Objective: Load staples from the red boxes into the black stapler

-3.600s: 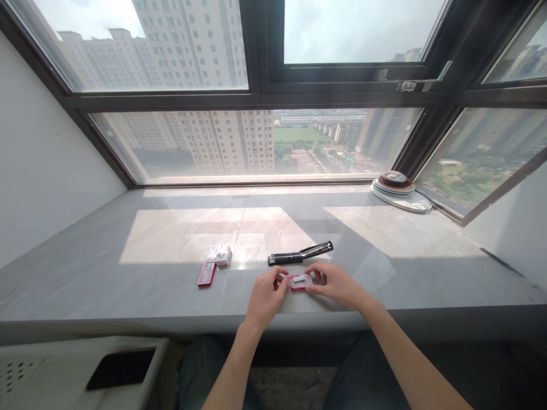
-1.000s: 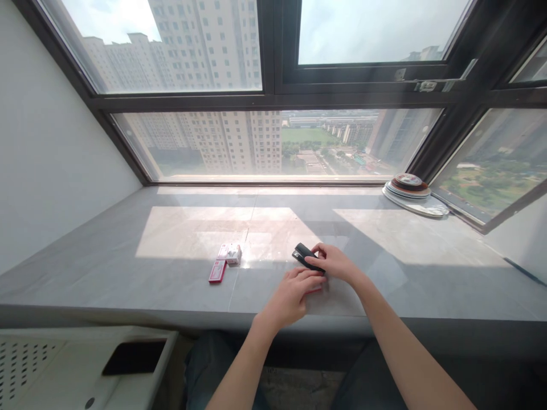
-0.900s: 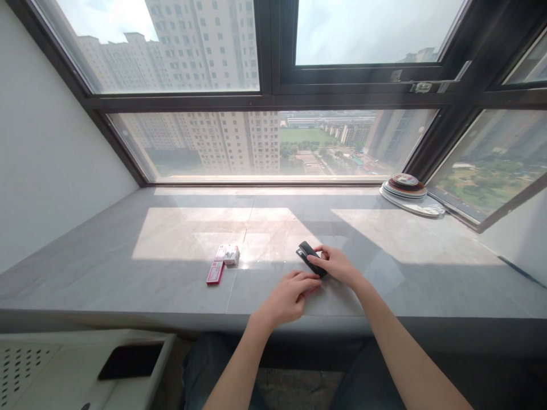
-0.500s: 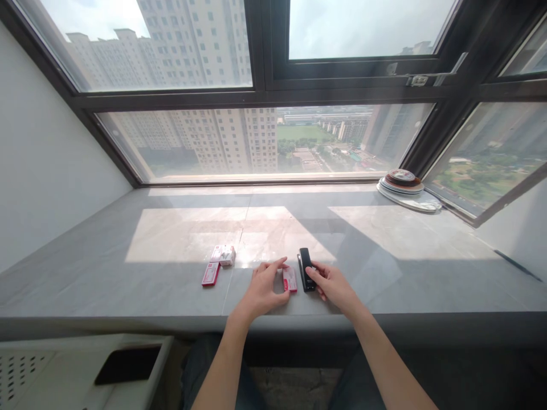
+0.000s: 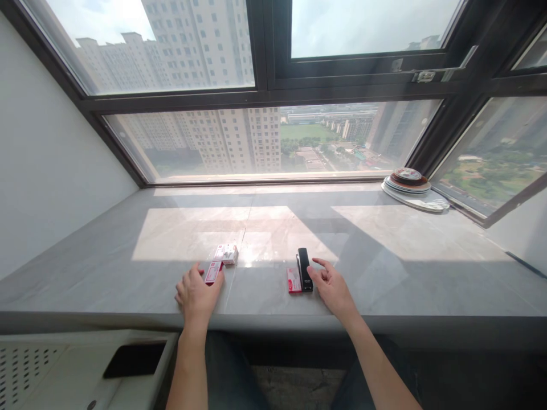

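Note:
My left hand (image 5: 197, 293) reaches around a small flat red-and-white box (image 5: 213, 272), thumb at its right side and fingers spread at its left. Just behind that box lie more small boxes, one of them a white box (image 5: 231, 254). A black stapler (image 5: 305, 270) lies lengthwise, pointing away from me. Against its left side rests another pink-and-white box (image 5: 294, 280). At the stapler's right side is my right hand (image 5: 332, 287), its thumb tip at the stapler's edge and its index finger stretched out, apart from it.
A stack of round plates or discs (image 5: 410, 185) sits at the back right by the window frame. The grey stone sill (image 5: 128, 290) ends at a front edge near me. Below left stands a white perforated cabinet (image 5: 55, 370) with a dark phone-like slab (image 5: 134, 360) on it.
My left hand has moved left, from the box near the stapler to the red-and-white box. The stapler now touches the pink-and-white box. My right hand's fingers have loosened from the stapler.

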The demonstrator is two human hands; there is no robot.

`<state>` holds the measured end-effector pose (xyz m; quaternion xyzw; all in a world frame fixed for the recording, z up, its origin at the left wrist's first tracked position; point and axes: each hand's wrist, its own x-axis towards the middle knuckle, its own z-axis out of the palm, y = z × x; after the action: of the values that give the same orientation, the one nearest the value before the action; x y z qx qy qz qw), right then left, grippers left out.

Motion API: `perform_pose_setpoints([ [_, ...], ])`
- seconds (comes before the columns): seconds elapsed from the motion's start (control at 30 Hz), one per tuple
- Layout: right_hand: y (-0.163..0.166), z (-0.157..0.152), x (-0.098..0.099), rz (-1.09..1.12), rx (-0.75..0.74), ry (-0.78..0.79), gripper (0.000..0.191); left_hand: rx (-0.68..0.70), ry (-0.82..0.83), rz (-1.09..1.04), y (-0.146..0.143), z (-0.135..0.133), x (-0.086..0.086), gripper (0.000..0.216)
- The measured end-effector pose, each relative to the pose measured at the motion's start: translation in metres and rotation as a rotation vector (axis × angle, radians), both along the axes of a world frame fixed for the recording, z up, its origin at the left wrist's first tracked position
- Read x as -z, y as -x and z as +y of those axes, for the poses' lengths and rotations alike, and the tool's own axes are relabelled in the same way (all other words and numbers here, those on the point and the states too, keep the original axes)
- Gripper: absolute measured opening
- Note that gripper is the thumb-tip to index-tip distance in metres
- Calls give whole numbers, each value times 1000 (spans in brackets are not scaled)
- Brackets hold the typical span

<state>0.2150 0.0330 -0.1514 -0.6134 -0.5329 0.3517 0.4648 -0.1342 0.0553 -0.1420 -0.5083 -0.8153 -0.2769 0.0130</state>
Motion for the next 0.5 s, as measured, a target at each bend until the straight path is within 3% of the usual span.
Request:
perform_pose_setpoints([
  [0.07,0,1,1,-9,-35,-6,76,131,107,55,20,-2,5,59],
  [0.13,0,3,2,-16,-73,-2,77,280,169,99,22,-10,5,57],
  [0.33,-2,4,6,-24,-111,9,71,770,268,-74,-23,-28,-11,76],
  [0.5,-2,4,8,-34,-123,0,66,919,154,-265,-68,-10,-25,55],
])
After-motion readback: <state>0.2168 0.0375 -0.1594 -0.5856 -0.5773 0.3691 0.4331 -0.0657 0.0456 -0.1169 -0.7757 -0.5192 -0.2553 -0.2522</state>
